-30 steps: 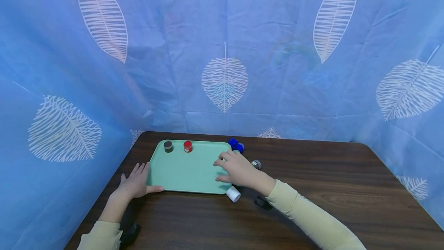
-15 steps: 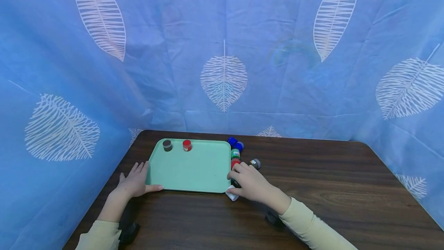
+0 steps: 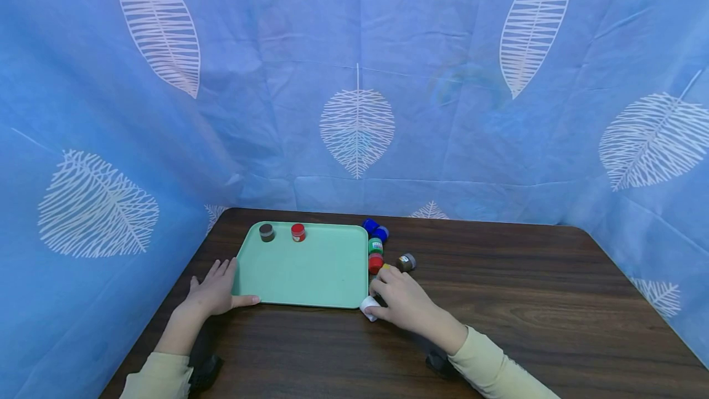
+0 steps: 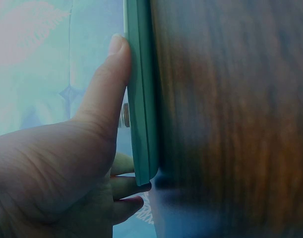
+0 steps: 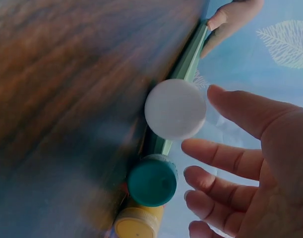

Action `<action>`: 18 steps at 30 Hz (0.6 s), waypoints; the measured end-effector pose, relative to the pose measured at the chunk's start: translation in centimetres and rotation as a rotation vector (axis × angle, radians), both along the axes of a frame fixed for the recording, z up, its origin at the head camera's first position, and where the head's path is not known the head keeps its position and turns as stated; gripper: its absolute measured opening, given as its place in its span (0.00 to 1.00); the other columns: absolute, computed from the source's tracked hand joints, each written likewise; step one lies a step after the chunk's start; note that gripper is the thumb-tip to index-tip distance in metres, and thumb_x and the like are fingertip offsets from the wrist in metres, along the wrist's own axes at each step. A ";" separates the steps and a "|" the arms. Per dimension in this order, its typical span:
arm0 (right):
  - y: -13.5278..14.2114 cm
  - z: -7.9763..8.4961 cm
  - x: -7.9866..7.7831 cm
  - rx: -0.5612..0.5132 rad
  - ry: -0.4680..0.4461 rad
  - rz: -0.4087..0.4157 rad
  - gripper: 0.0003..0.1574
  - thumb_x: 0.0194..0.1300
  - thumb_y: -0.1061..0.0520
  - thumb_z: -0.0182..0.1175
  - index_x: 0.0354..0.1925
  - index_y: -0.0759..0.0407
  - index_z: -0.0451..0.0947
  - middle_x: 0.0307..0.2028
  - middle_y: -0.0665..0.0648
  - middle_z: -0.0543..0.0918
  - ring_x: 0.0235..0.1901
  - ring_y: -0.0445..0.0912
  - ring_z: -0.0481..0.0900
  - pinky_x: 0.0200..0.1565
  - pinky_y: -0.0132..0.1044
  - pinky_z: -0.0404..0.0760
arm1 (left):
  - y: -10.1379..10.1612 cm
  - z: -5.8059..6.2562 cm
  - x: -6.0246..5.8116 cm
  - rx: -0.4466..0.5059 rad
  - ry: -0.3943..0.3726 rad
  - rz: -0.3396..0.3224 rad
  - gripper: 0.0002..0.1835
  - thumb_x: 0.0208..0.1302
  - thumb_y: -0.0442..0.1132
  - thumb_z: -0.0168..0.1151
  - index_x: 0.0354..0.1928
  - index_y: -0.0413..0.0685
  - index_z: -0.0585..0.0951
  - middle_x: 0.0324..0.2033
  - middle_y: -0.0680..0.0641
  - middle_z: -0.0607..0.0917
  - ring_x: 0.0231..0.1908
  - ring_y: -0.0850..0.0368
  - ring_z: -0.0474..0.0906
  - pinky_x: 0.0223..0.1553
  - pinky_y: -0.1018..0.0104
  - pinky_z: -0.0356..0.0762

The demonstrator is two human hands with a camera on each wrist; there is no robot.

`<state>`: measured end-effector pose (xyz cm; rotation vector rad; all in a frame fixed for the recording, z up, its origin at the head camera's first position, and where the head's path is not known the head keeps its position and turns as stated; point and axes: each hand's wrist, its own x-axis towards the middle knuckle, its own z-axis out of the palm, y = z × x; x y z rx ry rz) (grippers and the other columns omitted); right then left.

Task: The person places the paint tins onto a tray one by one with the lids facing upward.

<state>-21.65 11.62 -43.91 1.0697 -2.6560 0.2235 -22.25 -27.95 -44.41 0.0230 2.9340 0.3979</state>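
My left hand (image 3: 212, 292) rests at the near left corner of a pale green tray (image 3: 301, 273), fingers along its left side and thumb on its front rim. On the tray, near the back, stand a dark jar (image 3: 267, 233) and a red jar (image 3: 298, 232). My right hand (image 3: 407, 302) is at the tray's near right corner, beside a small white jar (image 3: 367, 308). In the right wrist view its thumb and fingers are spread around the white lid (image 5: 175, 109), with gaps showing. A teal-lidded jar (image 5: 151, 182) and a yellow-lidded jar (image 5: 137, 223) stand beyond it.
Along the tray's right edge are two blue jars (image 3: 380, 234), a green jar (image 3: 375, 245) and a second red jar (image 3: 375, 263). Another dark jar (image 3: 407, 262) lies on its side farther right. A blue leaf-patterned cloth (image 3: 443, 140) hangs behind the brown table (image 3: 526, 288).
My right hand has moved from over the tray's right part to the right and toward me, down to the white jar. The left hand has stayed in place.
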 end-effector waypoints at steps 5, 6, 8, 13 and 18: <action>-0.5 -0.3 0.1 0.028 0.015 -0.049 0.22 0.57 0.37 0.68 0.29 0.53 0.78 0.31 0.49 0.73 0.32 0.41 0.64 0.30 0.30 0.62 | -0.1 -0.1 -0.1 -0.012 0.002 0.000 0.68 0.47 0.74 0.64 0.74 0.28 0.48 0.72 0.26 0.52 0.73 0.27 0.45 0.61 0.19 0.44; -0.7 -0.3 0.1 0.036 0.008 -0.059 0.22 0.57 0.37 0.68 0.29 0.53 0.78 0.30 0.49 0.73 0.31 0.41 0.64 0.30 0.30 0.62 | -0.1 -0.2 -0.1 -0.011 0.002 0.000 0.68 0.47 0.74 0.64 0.74 0.28 0.48 0.72 0.26 0.52 0.73 0.27 0.44 0.61 0.19 0.44; -1.0 -0.4 0.2 0.056 -0.009 -0.079 0.23 0.56 0.36 0.67 0.28 0.52 0.78 0.30 0.49 0.72 0.30 0.41 0.64 0.29 0.30 0.59 | -0.1 -0.2 -0.1 -0.009 0.001 0.000 0.68 0.47 0.74 0.64 0.74 0.28 0.48 0.72 0.25 0.52 0.73 0.27 0.44 0.61 0.19 0.44; -1.6 -0.2 0.5 0.096 -0.026 -0.078 0.24 0.53 0.35 0.69 0.29 0.52 0.78 0.31 0.49 0.72 0.31 0.42 0.64 0.30 0.32 0.62 | 0.0 -0.2 0.0 -0.001 0.000 0.000 0.68 0.48 0.74 0.64 0.74 0.29 0.48 0.72 0.25 0.51 0.73 0.27 0.44 0.61 0.19 0.43; -2.0 -0.1 0.8 0.139 0.002 -0.054 0.25 0.51 0.34 0.71 0.30 0.52 0.79 0.32 0.49 0.73 0.32 0.43 0.65 0.36 0.36 0.70 | 0.0 -0.1 0.0 -0.002 0.007 -0.001 0.68 0.48 0.73 0.64 0.74 0.28 0.48 0.72 0.25 0.52 0.73 0.27 0.44 0.61 0.19 0.43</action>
